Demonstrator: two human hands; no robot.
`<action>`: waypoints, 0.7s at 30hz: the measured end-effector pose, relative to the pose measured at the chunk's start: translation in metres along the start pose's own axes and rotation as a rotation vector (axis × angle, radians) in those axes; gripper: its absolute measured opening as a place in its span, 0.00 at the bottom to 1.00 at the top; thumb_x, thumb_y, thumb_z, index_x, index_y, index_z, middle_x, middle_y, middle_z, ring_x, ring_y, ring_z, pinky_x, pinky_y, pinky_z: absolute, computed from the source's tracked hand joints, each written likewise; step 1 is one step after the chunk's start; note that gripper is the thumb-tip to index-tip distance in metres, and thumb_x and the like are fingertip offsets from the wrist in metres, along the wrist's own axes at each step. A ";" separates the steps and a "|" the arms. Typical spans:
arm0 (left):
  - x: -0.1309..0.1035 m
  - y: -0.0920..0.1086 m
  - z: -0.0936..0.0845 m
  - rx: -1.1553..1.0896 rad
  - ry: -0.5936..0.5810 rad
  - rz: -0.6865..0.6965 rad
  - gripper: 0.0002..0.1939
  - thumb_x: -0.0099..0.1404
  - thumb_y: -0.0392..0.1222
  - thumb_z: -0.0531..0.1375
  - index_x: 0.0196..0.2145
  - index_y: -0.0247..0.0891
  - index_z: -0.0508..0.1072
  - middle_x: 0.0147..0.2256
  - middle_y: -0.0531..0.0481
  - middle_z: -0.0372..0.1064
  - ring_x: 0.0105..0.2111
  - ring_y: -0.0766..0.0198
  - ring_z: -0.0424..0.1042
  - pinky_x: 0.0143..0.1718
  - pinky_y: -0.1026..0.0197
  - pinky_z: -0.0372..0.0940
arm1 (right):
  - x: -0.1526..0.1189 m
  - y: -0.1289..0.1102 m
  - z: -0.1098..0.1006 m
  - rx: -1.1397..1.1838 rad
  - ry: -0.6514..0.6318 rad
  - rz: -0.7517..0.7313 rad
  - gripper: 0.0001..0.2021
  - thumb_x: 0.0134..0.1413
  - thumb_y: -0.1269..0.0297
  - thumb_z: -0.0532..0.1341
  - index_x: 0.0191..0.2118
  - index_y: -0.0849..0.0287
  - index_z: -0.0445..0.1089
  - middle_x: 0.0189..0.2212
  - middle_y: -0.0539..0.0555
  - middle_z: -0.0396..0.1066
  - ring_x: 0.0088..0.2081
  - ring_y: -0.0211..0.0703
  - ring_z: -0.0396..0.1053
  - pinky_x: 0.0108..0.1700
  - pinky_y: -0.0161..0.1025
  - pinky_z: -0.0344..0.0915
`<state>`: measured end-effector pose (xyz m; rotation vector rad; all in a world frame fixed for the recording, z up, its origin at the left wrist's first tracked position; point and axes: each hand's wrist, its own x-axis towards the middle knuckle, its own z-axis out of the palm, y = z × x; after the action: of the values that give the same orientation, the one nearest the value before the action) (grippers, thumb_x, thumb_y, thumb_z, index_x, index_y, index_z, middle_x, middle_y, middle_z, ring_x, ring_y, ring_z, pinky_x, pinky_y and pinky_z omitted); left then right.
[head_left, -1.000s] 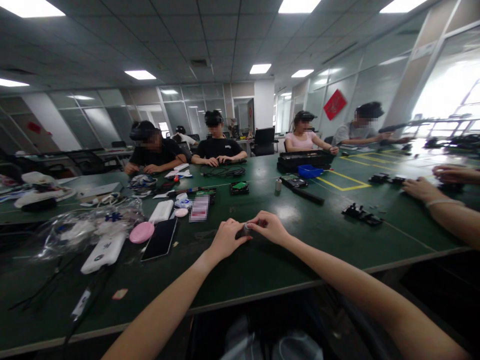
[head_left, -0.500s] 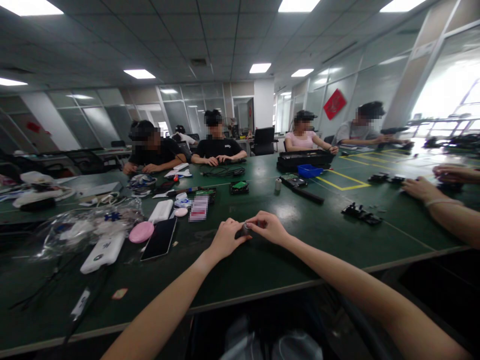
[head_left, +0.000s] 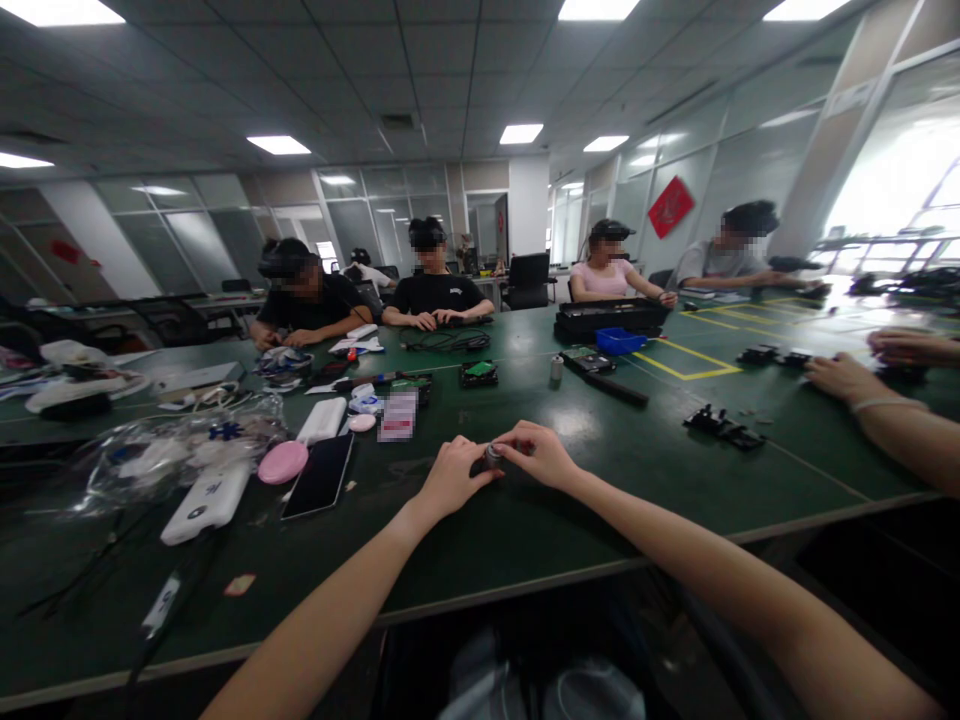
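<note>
A small grey metal cylinder (head_left: 492,456) stands upright at the table's middle, between my hands. My left hand (head_left: 452,476) is closed around its left side, thumb and fingers pinching it low down. From the other side my right hand (head_left: 538,453) has its thumb and fingertips at the cylinder's top edge. The fingers hide much of it, so its exact kind is unclear. A similar light-coloured cylinder (head_left: 556,368) stands farther back on the green table (head_left: 600,470).
Left of my hands lie a black phone (head_left: 319,478), a pink round case (head_left: 283,463) and a white device (head_left: 206,502). Behind are a green circuit board (head_left: 478,373) and a blue tray (head_left: 619,342). Black parts (head_left: 724,428) and a co-worker's hand (head_left: 844,380) are at right.
My hands stay in nearly the same place on the cylinder, with hardly any visible shift. Across the table, a person at the right has moved slightly.
</note>
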<state>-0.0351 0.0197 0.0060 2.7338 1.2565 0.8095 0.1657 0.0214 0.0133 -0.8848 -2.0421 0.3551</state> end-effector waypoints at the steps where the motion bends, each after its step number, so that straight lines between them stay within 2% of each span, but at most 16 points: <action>1: 0.000 0.000 0.000 -0.004 -0.002 0.001 0.14 0.61 0.51 0.61 0.41 0.41 0.73 0.35 0.50 0.71 0.38 0.58 0.65 0.38 0.58 0.58 | 0.001 0.001 0.000 0.008 0.011 -0.003 0.13 0.57 0.56 0.58 0.41 0.56 0.76 0.28 0.51 0.68 0.27 0.35 0.62 0.30 0.33 0.60; 5: 0.000 -0.001 0.001 -0.009 -0.006 -0.008 0.15 0.61 0.52 0.60 0.40 0.40 0.73 0.35 0.49 0.71 0.38 0.57 0.65 0.39 0.58 0.59 | 0.007 0.013 -0.005 -0.025 0.115 0.026 0.13 0.58 0.56 0.57 0.41 0.57 0.75 0.27 0.51 0.68 0.26 0.35 0.62 0.29 0.32 0.59; 8: 0.001 -0.003 0.001 -0.025 -0.009 -0.026 0.15 0.61 0.53 0.60 0.39 0.40 0.73 0.34 0.49 0.71 0.38 0.58 0.65 0.39 0.58 0.59 | 0.010 0.034 -0.014 -0.177 0.151 0.146 0.15 0.58 0.55 0.57 0.41 0.56 0.76 0.27 0.52 0.69 0.26 0.36 0.62 0.29 0.33 0.59; 10: 0.001 -0.004 0.001 -0.049 -0.012 -0.036 0.16 0.61 0.54 0.59 0.38 0.40 0.73 0.34 0.49 0.71 0.38 0.58 0.65 0.40 0.58 0.59 | 0.011 0.052 -0.022 -0.316 0.080 0.278 0.14 0.57 0.54 0.57 0.41 0.54 0.77 0.29 0.52 0.71 0.27 0.37 0.64 0.30 0.34 0.59; 14: 0.001 -0.007 0.002 -0.092 -0.022 -0.065 0.17 0.61 0.56 0.58 0.38 0.38 0.74 0.35 0.48 0.71 0.38 0.58 0.65 0.40 0.57 0.60 | 0.006 0.080 -0.033 -0.366 -0.002 0.380 0.11 0.52 0.58 0.61 0.36 0.54 0.79 0.27 0.53 0.73 0.26 0.39 0.66 0.28 0.34 0.58; 17: 0.001 -0.008 0.003 -0.106 -0.017 -0.075 0.18 0.61 0.56 0.58 0.36 0.38 0.74 0.35 0.48 0.71 0.38 0.58 0.65 0.40 0.57 0.60 | 0.003 0.088 -0.035 -0.368 -0.044 0.420 0.11 0.51 0.57 0.61 0.36 0.52 0.79 0.25 0.52 0.74 0.25 0.39 0.67 0.25 0.33 0.57; 21: 0.000 -0.007 0.003 -0.125 -0.005 -0.078 0.18 0.61 0.56 0.58 0.37 0.38 0.73 0.36 0.48 0.71 0.39 0.57 0.66 0.41 0.56 0.61 | 0.003 0.089 -0.033 -0.367 -0.060 0.444 0.14 0.46 0.51 0.63 0.37 0.51 0.78 0.25 0.50 0.73 0.24 0.37 0.67 0.24 0.32 0.56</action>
<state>-0.0386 0.0252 0.0020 2.5719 1.2575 0.8432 0.2317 0.0846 -0.0130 -1.5784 -1.9856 0.2468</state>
